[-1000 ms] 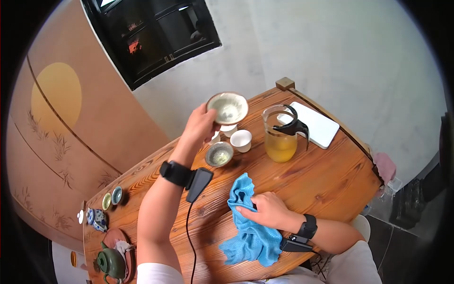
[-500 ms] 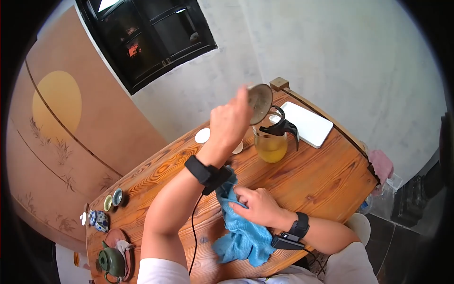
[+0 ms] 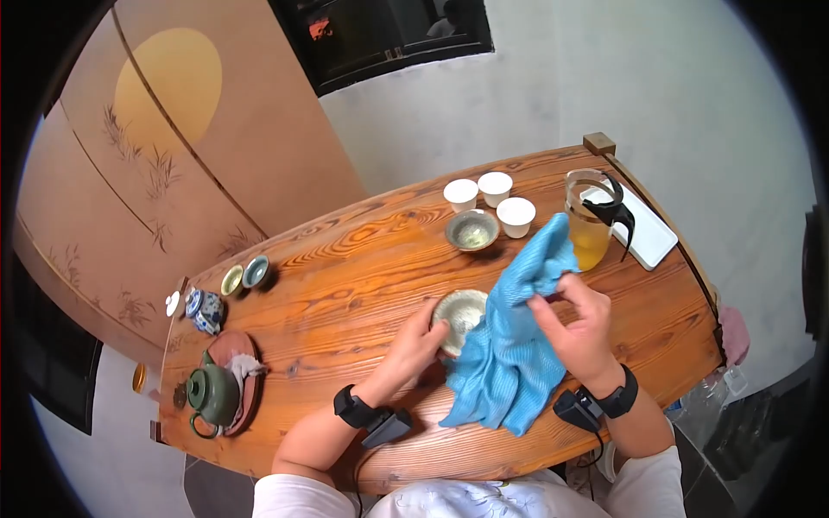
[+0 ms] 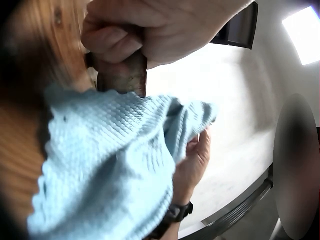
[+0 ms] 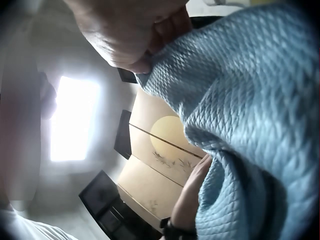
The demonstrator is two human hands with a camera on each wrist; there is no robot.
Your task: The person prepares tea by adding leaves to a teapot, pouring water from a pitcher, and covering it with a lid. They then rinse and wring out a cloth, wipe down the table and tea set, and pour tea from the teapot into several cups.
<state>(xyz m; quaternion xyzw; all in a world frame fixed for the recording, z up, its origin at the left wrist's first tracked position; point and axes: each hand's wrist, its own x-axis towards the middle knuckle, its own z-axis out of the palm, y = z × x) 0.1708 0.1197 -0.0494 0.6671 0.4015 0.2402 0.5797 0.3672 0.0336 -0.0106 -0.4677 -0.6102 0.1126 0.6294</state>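
Observation:
My left hand [image 3: 411, 352] grips a small grey-white tea bowl [image 3: 460, 312] by its side, thumb at the rim, with the hollow facing up. In the left wrist view the bowl [image 4: 125, 80] shows its brownish outer wall above the cloth. A blue textured cloth [image 3: 516, 367] hangs from my right hand [image 3: 583, 330], which pinches it near its upper end. The cloth drapes down beside the bowl and overlaps its right edge. Close up in the right wrist view, the cloth [image 5: 250, 90] hides most of my left hand.
Beyond the hands stand a grey bowl [image 3: 472, 230] and three white cups [image 3: 516, 217]. A glass pitcher of yellow liquid [image 3: 591, 246] stands by a white tray [image 3: 649, 233]. At left are a green teapot [image 3: 213, 394], a blue-white pot [image 3: 205, 312] and two small cups [image 3: 256, 272].
My left hand has brought the bowl back from beside the pitcher, turning it hollow-up again next to the cloth. My right hand has raised the cloth off the table. The head view has swung left.

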